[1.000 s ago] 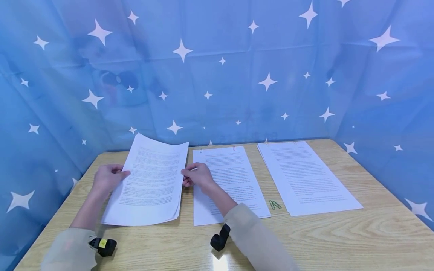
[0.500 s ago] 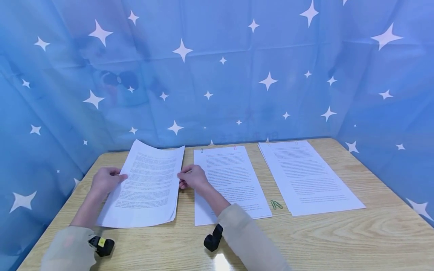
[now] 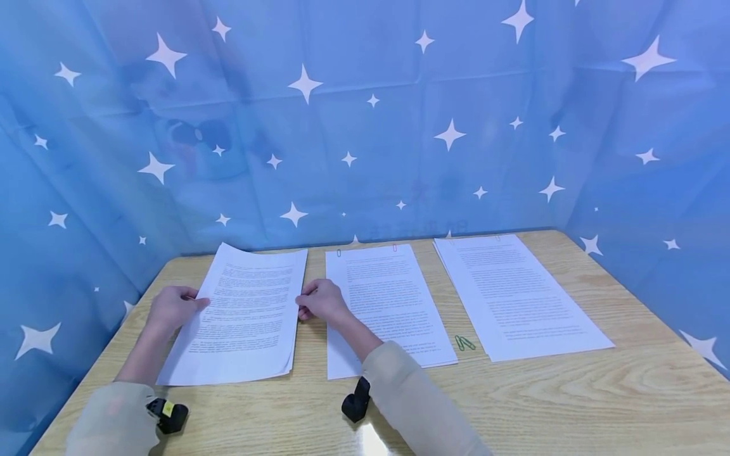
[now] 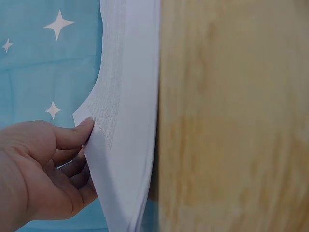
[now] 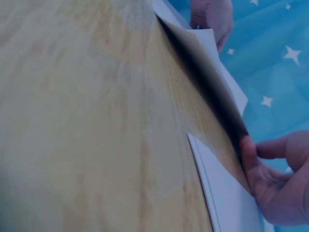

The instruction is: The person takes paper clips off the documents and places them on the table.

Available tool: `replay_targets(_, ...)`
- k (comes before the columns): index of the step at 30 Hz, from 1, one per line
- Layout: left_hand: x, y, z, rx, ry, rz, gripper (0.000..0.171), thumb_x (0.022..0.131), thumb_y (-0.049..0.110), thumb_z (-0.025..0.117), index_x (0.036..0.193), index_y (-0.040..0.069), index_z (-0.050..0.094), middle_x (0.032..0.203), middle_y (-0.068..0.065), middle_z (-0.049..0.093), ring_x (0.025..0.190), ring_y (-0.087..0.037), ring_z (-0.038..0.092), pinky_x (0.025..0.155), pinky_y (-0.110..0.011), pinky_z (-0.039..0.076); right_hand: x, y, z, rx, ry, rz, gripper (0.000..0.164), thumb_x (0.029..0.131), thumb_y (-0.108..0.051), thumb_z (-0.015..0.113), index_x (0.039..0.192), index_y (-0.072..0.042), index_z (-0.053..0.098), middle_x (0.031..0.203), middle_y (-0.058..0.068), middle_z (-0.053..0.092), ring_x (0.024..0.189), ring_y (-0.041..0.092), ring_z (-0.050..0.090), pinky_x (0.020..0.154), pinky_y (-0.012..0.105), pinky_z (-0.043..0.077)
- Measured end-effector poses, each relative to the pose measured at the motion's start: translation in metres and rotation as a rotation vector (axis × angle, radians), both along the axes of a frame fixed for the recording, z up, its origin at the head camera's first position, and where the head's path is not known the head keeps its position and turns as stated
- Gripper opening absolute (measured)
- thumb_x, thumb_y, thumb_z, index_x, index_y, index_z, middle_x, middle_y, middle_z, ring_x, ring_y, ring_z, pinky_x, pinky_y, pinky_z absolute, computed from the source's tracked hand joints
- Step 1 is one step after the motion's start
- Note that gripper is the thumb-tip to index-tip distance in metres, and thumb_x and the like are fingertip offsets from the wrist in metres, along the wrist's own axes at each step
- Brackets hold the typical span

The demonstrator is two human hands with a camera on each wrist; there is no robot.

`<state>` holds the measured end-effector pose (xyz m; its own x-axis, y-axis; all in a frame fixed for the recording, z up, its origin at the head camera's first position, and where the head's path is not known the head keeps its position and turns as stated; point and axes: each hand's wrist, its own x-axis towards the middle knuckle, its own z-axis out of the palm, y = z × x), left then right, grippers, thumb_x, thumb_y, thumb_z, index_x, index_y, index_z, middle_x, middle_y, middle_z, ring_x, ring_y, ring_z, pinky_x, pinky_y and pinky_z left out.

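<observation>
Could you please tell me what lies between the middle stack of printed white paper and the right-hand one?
In the head view, green looped paper clips lie towards the near end; otherwise it is bare light wooden tabletop.

I'm working over a wood-grained table [image 3: 570, 399], spreading across the lower half of the frame, rear corners rounded, glare [image 3: 373, 438] gleaming at bottom centre! Just below mid-frame, a stack of printed sheets [image 3: 390, 297] lies on it; over to the right, a second printed stack [image 3: 521, 297]; between their lower ends, green paper clips [image 3: 464, 342]!
</observation>
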<state>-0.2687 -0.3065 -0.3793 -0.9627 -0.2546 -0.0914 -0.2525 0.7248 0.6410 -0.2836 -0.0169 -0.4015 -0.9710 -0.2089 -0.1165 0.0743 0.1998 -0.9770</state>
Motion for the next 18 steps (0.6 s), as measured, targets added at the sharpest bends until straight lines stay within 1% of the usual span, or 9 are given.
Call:
replay_targets(5, 0.0023, 0.0009, -0.0008, -0.001, 0.007, 0.002, 0.042, 0.098, 0.011, 0.062, 0.126, -0.019, 0.055, 0.104, -0.029, 0.059, 0.088, -0.035, 0.057, 0.071, -0.038, 0.046, -0.0011, -0.0021, -0.0023, 0.039, 0.035, -0.006, 0.007, 0.093, 0.001, 0.067, 0.098, 0.002, 0.063, 0.069, 0.009, 0.069, 0.052, 0.011, 0.065, 0.057, 0.025, 0.057)
replay_targets(9, 0.0036, 0.0018, 0.0003, -0.009, 0.003, 0.008, 0.042, 0.098, 0.011, 0.061, 0.127, -0.018, 0.053, 0.109, -0.031, 0.057, 0.093, -0.038, 0.055, 0.075, -0.041, 0.046, -0.0009, -0.0029, -0.0022, 0.047, 0.039, -0.007, 0.006, 0.094, 0.0, 0.067, 0.099, 0.002, 0.064, 0.069, 0.01, 0.069, 0.052, 0.012, 0.065, 0.057, 0.025, 0.057)
replay_targets(15, 0.0049, 0.0018, 0.0006, -0.018, 0.005, 0.022, 0.041, 0.098, 0.01, 0.061, 0.127, -0.018, 0.054, 0.113, -0.033, 0.056, 0.096, -0.04, 0.055, 0.079, -0.045, 0.047, -0.0008, -0.0015, 0.001, 0.051, 0.037, 0.011, 0.008, 0.095, 0.0, 0.065, 0.102, 0.005, 0.066, 0.071, 0.011, 0.069, 0.053, 0.012, 0.065, 0.057, 0.026, 0.057)
replay_targets(18, 0.0058, 0.0003, 0.0012, -0.01, -0.012, 0.033, 0.04, 0.098, 0.01, 0.06, 0.126, -0.017, 0.053, 0.115, -0.034, 0.055, 0.098, -0.041, 0.054, 0.08, -0.046, 0.047, -0.0008, -0.0013, 0.0016, 0.065, 0.035, 0.021, 0.008, 0.096, -0.001, 0.064, 0.102, 0.004, 0.065, 0.072, 0.012, 0.07, 0.053, 0.012, 0.065, 0.057, 0.026, 0.057)
